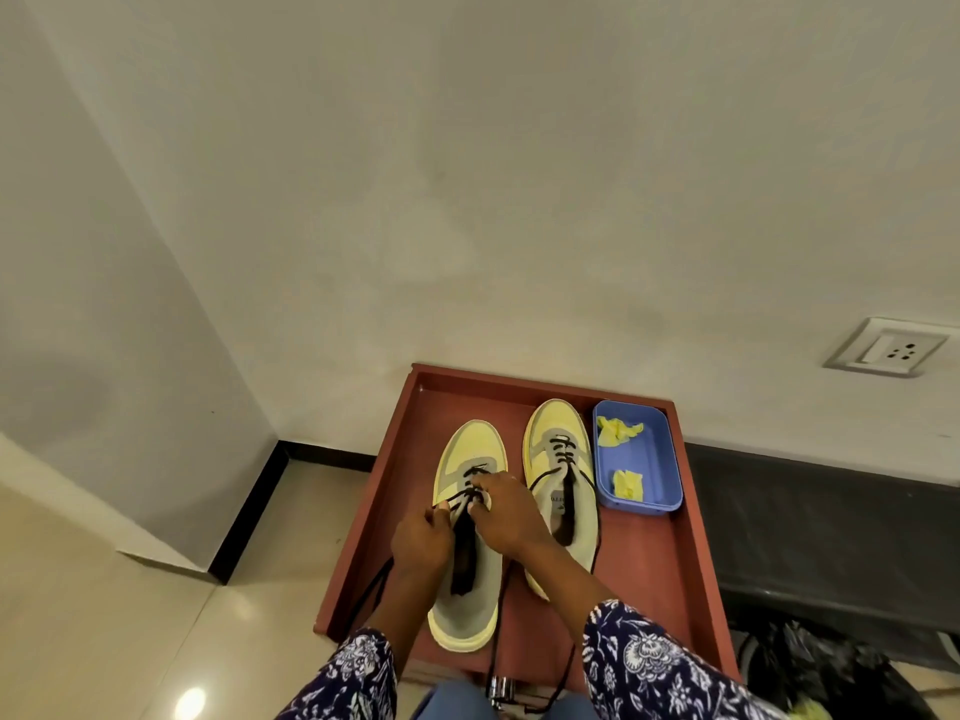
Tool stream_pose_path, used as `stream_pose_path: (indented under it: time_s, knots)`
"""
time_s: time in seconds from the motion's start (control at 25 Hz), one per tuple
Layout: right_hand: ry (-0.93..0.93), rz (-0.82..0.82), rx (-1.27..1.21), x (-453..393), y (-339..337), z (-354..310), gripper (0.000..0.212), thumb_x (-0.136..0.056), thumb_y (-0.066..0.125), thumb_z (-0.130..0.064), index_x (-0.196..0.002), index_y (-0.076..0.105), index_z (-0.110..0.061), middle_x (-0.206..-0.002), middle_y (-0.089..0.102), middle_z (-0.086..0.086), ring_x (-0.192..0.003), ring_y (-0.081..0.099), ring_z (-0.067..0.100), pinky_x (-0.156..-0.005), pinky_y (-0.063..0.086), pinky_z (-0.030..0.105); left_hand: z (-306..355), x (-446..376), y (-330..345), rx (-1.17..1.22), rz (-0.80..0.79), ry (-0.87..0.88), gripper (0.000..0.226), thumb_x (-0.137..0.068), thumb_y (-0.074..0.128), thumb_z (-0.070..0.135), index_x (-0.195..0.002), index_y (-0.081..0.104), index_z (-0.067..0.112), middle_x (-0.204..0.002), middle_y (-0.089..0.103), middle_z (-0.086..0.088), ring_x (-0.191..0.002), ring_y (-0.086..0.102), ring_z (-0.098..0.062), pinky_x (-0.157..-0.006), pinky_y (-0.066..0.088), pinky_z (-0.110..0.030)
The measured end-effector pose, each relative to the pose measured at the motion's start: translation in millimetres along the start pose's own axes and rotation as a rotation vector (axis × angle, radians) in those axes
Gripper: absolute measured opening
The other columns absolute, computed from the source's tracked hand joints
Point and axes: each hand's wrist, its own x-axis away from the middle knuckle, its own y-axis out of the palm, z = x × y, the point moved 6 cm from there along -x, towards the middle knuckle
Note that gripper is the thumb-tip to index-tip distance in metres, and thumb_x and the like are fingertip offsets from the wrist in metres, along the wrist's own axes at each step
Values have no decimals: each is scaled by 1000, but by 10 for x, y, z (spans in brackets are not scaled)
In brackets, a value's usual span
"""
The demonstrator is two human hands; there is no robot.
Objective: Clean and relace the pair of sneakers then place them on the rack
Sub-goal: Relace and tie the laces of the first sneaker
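Right now two yellow-and-grey sneakers sit side by side, toes toward the wall, on a reddish-brown wooden tray [691, 574]. Both hands work at the left sneaker [470, 543]. The left hand [422, 537] has its fingers curled and pinches the black lace [470, 493] at the left side of the eyelets; the right hand [501, 517] lies over the tongue with its fingertips closed on the same lace from the right, though exactly which strand each finger holds is hard to tell. Loose lace ends trail down off the near edge of the tray. The right sneaker [558, 459] stands untouched just beside it, with several rows of black lace across its front and its ends hanging free. At the right of the tray a blue plastic tub [662, 491] holds two crumpled yellow cloths [618, 431]. One wall socket [891, 348] is mounted on the wall further right. Both sleeves are dark blue with a white floral print.
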Motion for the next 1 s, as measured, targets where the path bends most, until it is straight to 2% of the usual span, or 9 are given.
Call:
stream_pose_path:
  time_s: [0.08, 0.2, 0.32, 0.4, 0.52, 0.68, 0.76, 0.84, 1.0]
  knots:
    - [6, -55, 49, -14, 85, -18, 48, -93, 43, -15, -140, 36, -9, -144, 38, 13, -134, 34, 26, -109, 27, 30, -4, 16, 16, 5, -28, -18, 36, -96, 43, 23, -80, 63, -3, -83, 64, -20, -85, 61, -35, -66, 38, -30]
    - [41, -96, 127, -59, 166, 16, 52, -95, 42, -20, -144, 27, -12, -148, 26, 12, -136, 30, 27, -112, 26, 34, -22, -15, 21, 61, -77, -99, 29, -93, 49, 24, -70, 58, 8, -78, 61, -13, -79, 58, -29, -72, 48, -37]
    - [66, -141, 142, -89, 200, 44, 51, -95, 42, -22, -144, 28, -15, -147, 23, 11, -134, 31, 27, -112, 26, 33, -27, -13, 44, 158, -150, -176, 30, -93, 51, 23, -64, 56, 15, -76, 59, -10, -79, 57, -27, -74, 47, -35]
    - [108, -150, 67, -101, 204, 64, 48, -93, 44, -21, -140, 36, -16, -142, 25, 9, -131, 33, 26, -112, 25, 30, -47, -10, 49, 352, -168, -287, 22, -92, 53, 18, -73, 62, 14, -81, 61, -12, -81, 58, -27, -77, 50, -37]
    - [150, -92, -106, -115, 167, 80, 37, -89, 47, -14, -125, 55, -17, -132, 36, 7, -126, 36, 21, -105, 26, 21, -39, 58, 80, 630, -234, -540, 10, -90, 57, 12, -81, 61, 11, -79, 55, -9, -73, 50, -20, -70, 46, -34]
    - [131, 28, -191, -105, 60, 107, 17, -89, 53, -13, -101, 65, -11, -113, 59, 13, -113, 45, 21, -92, 34, 23, -24, 55, 102, 651, -252, -631, 12, -88, 59, 11, -77, 62, 6, -77, 57, -14, -72, 51, -25, -80, 46, -38]
    - [164, 42, -243, -80, 24, 103, 13, -91, 50, -14, -83, 59, -15, -95, 62, 8, -97, 50, 21, -82, 37, 27, 42, 51, 111, 652, -273, -606, 19, -89, 54, 6, -71, 61, 8, -73, 56, -13, -69, 49, -24, -75, 45, -37]
    - [210, 40, -288, -63, 17, 123, 28, -94, 45, -17, -66, 46, -17, -72, 52, -1, -76, 48, 16, -70, 35, 27, 125, 39, 113, 650, -288, -561, 25, -90, 51, 3, -68, 58, 11, -71, 53, -10, -66, 47, -21, -67, 43, -33]
    - [235, 5, -343, -18, 37, 164, 33, -94, 44, -21, -62, 41, -17, -61, 41, -4, -59, 37, 10, -62, 32, 29, 185, 7, 162, 619, -284, -509, 19, -91, 54, 8, -73, 58, 9, -72, 55, -10, -66, 50, -20, -60, 41, -30]
